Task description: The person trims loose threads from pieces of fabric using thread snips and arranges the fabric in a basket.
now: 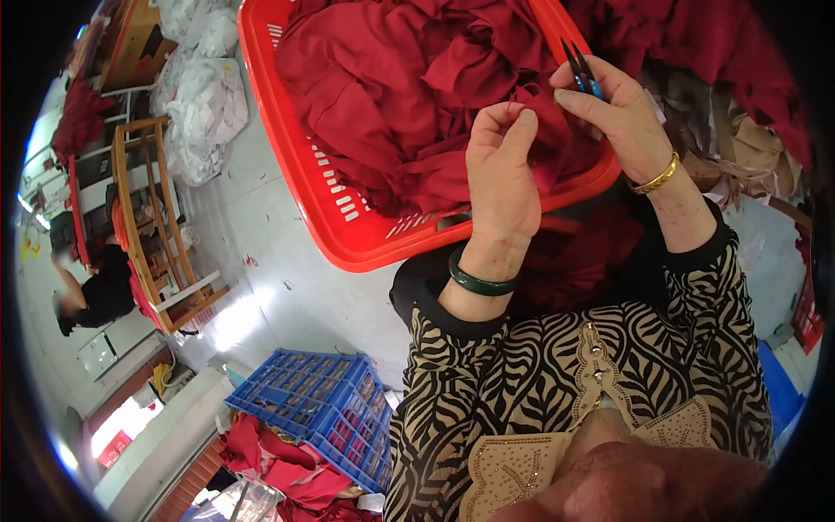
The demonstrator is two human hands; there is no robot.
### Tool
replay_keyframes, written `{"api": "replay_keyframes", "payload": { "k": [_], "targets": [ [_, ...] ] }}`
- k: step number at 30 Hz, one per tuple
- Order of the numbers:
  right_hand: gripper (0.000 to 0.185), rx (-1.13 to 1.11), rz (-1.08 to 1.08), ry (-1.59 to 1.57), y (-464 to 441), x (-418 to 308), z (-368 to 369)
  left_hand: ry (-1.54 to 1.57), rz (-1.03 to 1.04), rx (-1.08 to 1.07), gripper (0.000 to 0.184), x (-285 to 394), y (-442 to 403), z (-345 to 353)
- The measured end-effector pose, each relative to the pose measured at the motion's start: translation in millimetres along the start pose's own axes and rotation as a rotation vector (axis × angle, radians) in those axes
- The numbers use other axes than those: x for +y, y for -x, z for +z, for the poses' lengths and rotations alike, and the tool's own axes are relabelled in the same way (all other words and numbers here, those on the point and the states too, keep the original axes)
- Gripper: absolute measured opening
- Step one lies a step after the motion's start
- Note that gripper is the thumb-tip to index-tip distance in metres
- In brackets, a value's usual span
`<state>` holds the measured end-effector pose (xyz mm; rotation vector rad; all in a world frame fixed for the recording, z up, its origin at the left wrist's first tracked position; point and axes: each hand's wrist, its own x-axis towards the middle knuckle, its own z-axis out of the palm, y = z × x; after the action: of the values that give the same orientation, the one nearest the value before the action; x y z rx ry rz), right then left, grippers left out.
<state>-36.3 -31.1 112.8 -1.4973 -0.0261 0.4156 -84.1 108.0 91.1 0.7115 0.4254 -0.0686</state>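
My left hand, with a dark green bangle at its wrist, is closed in a pinch at a raised edge of red cloth. The exact spot between thumb and fingers is hard to make out. A pair of thread snips with blue handles and dark pointed blades sits in my right hand, blades pointing up and away from me. That hand wears a gold bracelet, and its thumb and forefinger are close together near the cloth. The crumpled cloth fills a red plastic basket in front of me.
More red cloth lies beyond the basket on the right, above brown wrapping. A blue crate stands lower left beside red fabric. Farther left are a wooden frame, white plastic bags and another person.
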Motion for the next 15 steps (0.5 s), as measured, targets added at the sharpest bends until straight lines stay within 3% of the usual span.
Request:
{"api": "replay_keyframes", "payload": {
  "k": [3, 9, 15],
  "targets": [
    [0.016, 0.042, 0.089, -0.035, 0, -2, -2, 0.015, 0.007, -0.012, 0.008, -1, 0, 1],
    [0.017, -0.049, -0.010, 0.092, -2, 5, 3, -0.064, -0.039, -0.081, 0.008, -6, 1, 0],
    [0.015, -0.026, -0.046, -0.038, -3, 7, 1, -0.101, -0.156, -0.127, 0.014, -4, 7, 8]
  ]
}}
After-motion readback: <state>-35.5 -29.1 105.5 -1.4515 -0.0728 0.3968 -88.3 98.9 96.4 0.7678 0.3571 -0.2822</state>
